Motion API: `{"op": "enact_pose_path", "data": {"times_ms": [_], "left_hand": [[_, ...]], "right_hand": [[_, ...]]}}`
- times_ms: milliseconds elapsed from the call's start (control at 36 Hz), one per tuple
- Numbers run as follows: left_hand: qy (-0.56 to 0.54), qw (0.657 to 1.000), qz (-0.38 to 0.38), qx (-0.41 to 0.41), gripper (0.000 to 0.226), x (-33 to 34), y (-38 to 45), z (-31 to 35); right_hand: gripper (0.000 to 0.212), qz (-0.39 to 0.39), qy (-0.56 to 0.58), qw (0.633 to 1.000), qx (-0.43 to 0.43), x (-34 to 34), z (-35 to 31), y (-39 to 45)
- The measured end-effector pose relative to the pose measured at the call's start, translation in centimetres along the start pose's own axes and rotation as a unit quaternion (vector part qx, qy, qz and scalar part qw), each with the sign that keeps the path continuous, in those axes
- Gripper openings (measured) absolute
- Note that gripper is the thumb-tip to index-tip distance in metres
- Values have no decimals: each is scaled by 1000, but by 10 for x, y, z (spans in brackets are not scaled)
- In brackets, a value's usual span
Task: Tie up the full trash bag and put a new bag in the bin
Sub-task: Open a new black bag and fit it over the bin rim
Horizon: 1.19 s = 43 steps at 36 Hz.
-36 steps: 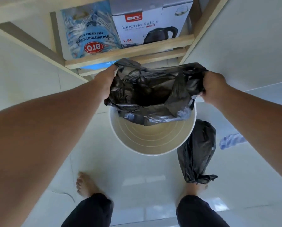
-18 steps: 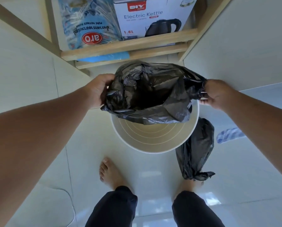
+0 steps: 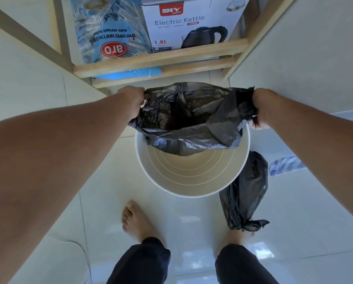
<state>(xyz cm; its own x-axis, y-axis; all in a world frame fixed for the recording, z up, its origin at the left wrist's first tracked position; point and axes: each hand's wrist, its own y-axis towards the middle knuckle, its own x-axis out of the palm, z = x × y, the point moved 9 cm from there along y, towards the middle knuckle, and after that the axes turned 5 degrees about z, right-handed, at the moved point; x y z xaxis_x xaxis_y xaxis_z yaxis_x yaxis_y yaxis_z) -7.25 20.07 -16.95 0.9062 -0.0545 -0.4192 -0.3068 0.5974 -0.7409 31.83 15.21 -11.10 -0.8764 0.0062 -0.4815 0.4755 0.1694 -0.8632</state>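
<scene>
A round white bin (image 3: 157, 181) stands on the pale tiled floor in front of my feet, its ribbed inside bare. Over its far rim I hold a new black bag (image 3: 192, 119) stretched wide with its mouth spread. My left hand (image 3: 133, 101) grips the bag's left edge and my right hand (image 3: 260, 107) grips its right edge. The bag's lower part droops into the far half of the bin. The tied full black trash bag (image 3: 245, 193) lies on the floor against the bin's right side, its knot near my right foot.
A wooden shelf (image 3: 159, 60) stands just behind the bin, holding a blue sugar pack (image 3: 110, 31) and an electric kettle box (image 3: 190, 25). White walls close in left and right. A blue patterned cloth (image 3: 284, 165) lies on the floor at right. My bare feet stand near the bin.
My hands have pulled apart, stretching the bag's mouth wider over the bin. My left foot has stepped forward and the view has shifted closer to the shelf.
</scene>
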Motion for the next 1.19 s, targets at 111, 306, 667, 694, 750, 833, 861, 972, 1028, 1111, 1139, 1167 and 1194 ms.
{"op": "enact_pose_path", "data": {"times_ms": [111, 306, 667, 694, 750, 833, 861, 972, 1028, 1111, 1139, 1167, 1194], "left_hand": [[6, 997, -54, -59, 23, 12, -48, 3], [-22, 982, -112, -151, 8, -8, -90, -63], [-210, 948, -2, -240, 7, 9, -148, -131], [-245, 935, 3, -258, 11, 13, -149, -135], [-304, 909, -10, -286, 16, 24, -151, -140], [-365, 883, -25, -294, 12, 35, -153, -142], [-379, 879, -30, -289, 11, 35, -153, -142], [-452, 855, -60, -248, 5, 29, -156, -140], [-475, 846, -86, -228, 8, 21, -158, -138], [-424, 878, -138, -172, 16, 9, -161, -127], [-385, 896, -156, -154, 18, 7, -162, -124], [-348, 910, -172, -142, 19, 7, -163, -121], [-318, 921, -180, -137, 21, 8, -163, -120]], "right_hand": [[25, -51, -115, 991, -35, 0, 15, -1], [29, -116, -114, 987, -16, -29, 67, -25], [21, -159, -298, 938, -82, 1, 131, -41], [23, -152, -279, 946, -67, 5, 137, -40], [24, -145, -197, 969, -9, 11, 155, -36], [22, -163, -32, 983, 73, 23, 181, -44], [22, -170, 34, 981, 88, 26, 187, -47], [16, -205, 243, 944, 88, 31, 193, -56], [17, -223, 246, 941, 69, 33, 193, -61], [28, -263, 174, 949, -8, 37, 189, -67], [33, -270, 134, 953, -39, 38, 188, -69], [35, -258, 78, 960, -74, 38, 188, -66], [33, -229, 5, 966, -116, 35, 186, -65]]}}
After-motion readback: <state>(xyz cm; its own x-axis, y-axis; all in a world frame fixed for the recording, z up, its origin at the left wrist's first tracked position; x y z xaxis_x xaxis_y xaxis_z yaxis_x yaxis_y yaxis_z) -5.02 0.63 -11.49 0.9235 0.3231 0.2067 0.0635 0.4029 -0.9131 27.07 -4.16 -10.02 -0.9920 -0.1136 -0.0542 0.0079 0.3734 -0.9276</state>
